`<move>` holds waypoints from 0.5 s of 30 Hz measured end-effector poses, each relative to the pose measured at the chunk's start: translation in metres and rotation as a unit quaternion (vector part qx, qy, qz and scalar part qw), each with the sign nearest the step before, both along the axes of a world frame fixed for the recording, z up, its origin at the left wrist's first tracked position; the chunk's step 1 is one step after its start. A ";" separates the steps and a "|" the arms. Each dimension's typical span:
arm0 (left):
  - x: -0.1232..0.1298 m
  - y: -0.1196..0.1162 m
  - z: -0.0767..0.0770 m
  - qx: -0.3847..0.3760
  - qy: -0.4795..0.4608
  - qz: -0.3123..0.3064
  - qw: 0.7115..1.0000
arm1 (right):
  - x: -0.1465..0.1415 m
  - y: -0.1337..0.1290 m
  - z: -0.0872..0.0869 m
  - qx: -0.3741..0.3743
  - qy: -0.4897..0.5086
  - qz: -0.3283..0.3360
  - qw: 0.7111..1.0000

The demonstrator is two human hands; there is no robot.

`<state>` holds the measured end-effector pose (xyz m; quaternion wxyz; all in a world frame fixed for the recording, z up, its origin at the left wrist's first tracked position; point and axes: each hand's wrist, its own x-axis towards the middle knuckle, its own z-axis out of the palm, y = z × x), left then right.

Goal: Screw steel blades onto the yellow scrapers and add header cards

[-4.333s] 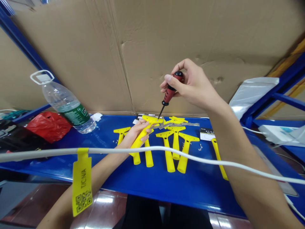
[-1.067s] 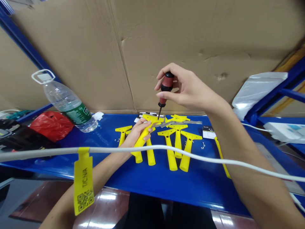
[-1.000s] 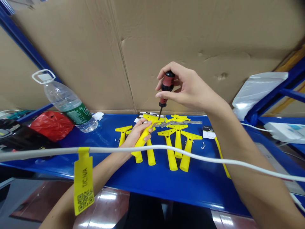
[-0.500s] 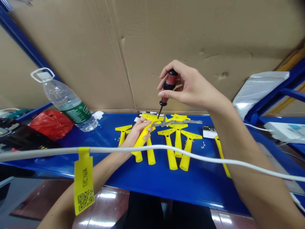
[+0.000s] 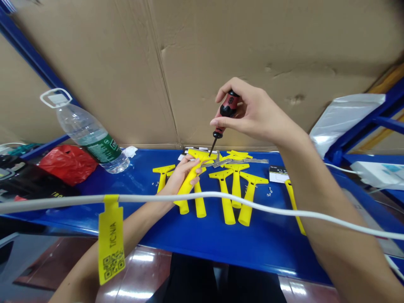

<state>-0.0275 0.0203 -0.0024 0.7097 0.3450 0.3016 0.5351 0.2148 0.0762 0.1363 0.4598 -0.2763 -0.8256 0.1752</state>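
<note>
My left hand (image 5: 182, 176) grips the handle of a yellow plastic scraper (image 5: 193, 176) and holds its head up off the blue table (image 5: 195, 237). My right hand (image 5: 252, 113) is closed around a red and black screwdriver (image 5: 224, 112), whose tip rests on the scraper's head (image 5: 203, 155). Several more yellow scrapers (image 5: 232, 185) lie side by side on the table just right of my left hand. Thin metal blades (image 5: 243, 161) lie behind them.
A tilted water bottle (image 5: 91, 139) and a red bag (image 5: 67, 163) sit at the left. A white cable (image 5: 221, 198) with a yellow tag (image 5: 110, 237) crosses the foreground. Cardboard (image 5: 202, 63) backs the table. Small screws (image 5: 269, 191) and a card (image 5: 278, 174) lie right.
The screwdriver handle has tilted a little to the right and my right-hand fingers have shifted around it. My left hand and the scraper have stayed put.
</note>
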 end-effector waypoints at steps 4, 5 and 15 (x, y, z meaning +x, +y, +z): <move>0.001 -0.001 0.001 -0.001 -0.011 0.007 1.000 | 0.001 0.005 -0.003 0.029 0.001 -0.026 0.999; 0.001 0.000 0.000 -0.001 -0.012 0.004 1.000 | 0.001 0.005 -0.004 0.017 0.002 -0.012 1.000; -0.004 0.003 0.000 -0.005 -0.006 -0.007 1.000 | -0.002 -0.004 0.000 -0.017 0.002 0.019 1.000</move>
